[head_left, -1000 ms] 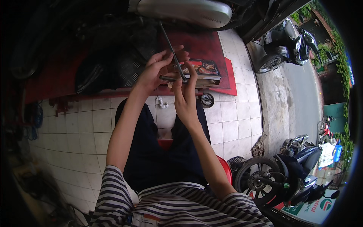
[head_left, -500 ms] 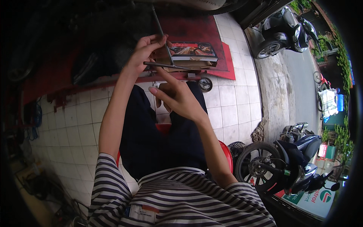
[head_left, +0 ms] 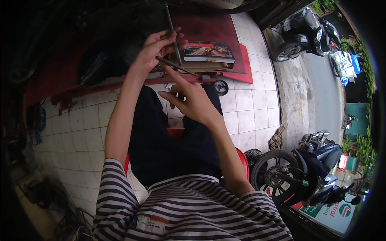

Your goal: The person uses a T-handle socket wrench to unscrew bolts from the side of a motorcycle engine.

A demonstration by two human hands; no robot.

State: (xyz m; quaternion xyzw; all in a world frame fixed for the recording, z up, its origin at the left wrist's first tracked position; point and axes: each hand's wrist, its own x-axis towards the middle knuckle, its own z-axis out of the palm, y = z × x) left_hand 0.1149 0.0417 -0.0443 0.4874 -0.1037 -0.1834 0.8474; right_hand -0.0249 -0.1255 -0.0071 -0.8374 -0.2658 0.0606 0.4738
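A long metal T-handle wrench (head_left: pixel 177 56) runs up to the dark underside of a motorcycle, its crossbar tilted at the lower end. My left hand (head_left: pixel 157 50) has its fingers wrapped round the shaft. My right hand (head_left: pixel 193 100) is lower, index finger stretched to the crossbar, apparently touching it, thumb apart and other fingers loosely bent; it grips nothing. Behind the wrench, a printed box (head_left: pixel 209 51) sits on cardboard on a red platform (head_left: pixel 245 66).
A round metal dish (head_left: pixel 221 86) sits on the white tiled floor (head_left: pixel 249 116). I sit on a red stool (head_left: pixel 242 162). Scooters (head_left: pixel 297 36) and a dark motorcycle (head_left: pixel 305 168) stand at the right by a street. A blue hose (head_left: pixel 40 120) lies at the left.
My right hand has let go of the wrench's junction and moved down, index finger extended. My left hand is higher in view on the shaft. The crossbar's angle has changed.
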